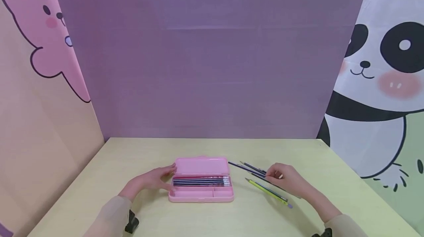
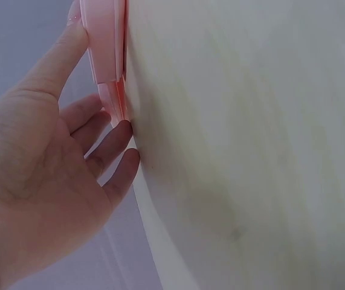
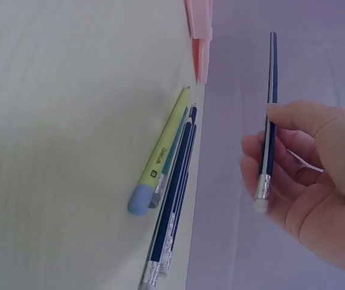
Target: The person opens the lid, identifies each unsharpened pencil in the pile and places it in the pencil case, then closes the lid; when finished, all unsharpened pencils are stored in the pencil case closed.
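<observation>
A pink pencil case [image 1: 190, 194] lies on the table with its lid [image 1: 201, 165] folded back. Several dark striped pencils [image 1: 198, 183] lie side by side in its long compartment. My left hand [image 1: 152, 179] rests against the case's left end, fingers loosely spread, with the thumb touching the case wall. In my right hand [image 1: 287, 176], thumb and fingers pinch a dark striped pencil [image 3: 271, 78], its white eraser end toward me in the right wrist view. Loose dark pencils [image 1: 245, 166] lie below and beside that hand, along with a thick yellow-green pencil [image 3: 160, 148] with a bluish end.
The pale wooden table [image 1: 149, 213] ends at a purple backdrop [image 1: 212, 64]. Wall hangings with a pink animal [image 1: 49, 45] and a panda [image 1: 391, 93] flank it. The case's two smaller front compartments show no pencils.
</observation>
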Motion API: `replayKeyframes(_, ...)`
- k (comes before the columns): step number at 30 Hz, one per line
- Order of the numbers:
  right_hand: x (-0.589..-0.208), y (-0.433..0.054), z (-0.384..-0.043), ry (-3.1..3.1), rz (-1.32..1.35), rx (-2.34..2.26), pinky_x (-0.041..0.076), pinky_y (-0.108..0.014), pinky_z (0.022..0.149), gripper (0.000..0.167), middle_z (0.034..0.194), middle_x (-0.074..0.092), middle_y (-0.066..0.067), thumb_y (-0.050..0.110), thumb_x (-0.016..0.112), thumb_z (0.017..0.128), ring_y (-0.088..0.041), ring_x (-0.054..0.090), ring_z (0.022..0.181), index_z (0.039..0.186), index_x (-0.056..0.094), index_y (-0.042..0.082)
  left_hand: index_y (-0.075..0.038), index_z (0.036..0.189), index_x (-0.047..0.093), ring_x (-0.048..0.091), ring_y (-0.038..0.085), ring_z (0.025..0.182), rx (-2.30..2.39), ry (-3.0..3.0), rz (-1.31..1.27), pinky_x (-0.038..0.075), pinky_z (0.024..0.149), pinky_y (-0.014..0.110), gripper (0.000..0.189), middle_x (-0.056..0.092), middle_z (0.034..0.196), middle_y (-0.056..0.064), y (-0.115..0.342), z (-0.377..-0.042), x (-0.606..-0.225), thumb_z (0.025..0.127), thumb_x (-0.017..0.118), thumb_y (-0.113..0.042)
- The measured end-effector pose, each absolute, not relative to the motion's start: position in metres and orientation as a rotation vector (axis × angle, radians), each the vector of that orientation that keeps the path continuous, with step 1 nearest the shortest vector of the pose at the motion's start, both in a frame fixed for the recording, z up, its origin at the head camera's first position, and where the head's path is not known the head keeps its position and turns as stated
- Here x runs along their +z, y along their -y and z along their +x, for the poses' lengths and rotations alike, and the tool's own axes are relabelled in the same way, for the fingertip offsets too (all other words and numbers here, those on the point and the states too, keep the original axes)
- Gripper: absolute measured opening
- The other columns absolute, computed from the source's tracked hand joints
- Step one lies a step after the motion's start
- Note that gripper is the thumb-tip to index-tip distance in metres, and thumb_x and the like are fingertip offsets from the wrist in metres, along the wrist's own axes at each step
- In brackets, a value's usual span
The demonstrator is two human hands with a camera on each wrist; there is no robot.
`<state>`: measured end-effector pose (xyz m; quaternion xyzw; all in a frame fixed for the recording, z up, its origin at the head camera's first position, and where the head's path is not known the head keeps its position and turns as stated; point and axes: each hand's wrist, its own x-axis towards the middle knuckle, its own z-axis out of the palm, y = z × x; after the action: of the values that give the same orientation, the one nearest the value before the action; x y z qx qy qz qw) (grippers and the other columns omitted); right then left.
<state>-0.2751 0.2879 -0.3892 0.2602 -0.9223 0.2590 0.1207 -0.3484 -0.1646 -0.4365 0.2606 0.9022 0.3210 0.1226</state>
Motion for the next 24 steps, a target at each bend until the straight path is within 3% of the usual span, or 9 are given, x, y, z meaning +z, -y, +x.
replayKeyframes(24,-0.388,-0.233,-0.301,2.665,0.83,0.854,0.048,-0.019,0.059,0.004,0.08,0.057,0.006,0.014,0.066,0.087,-0.002,0.05,0.07,0.09,0.064,0.011,-0.008,0.147,0.028,0.019,0.043,0.14,0.892,-2.668,0.745,0.017,0.113,0.061,0.09,0.025,0.153,0.016,0.163,-0.347,-0.437,0.077,0.075,-0.039)
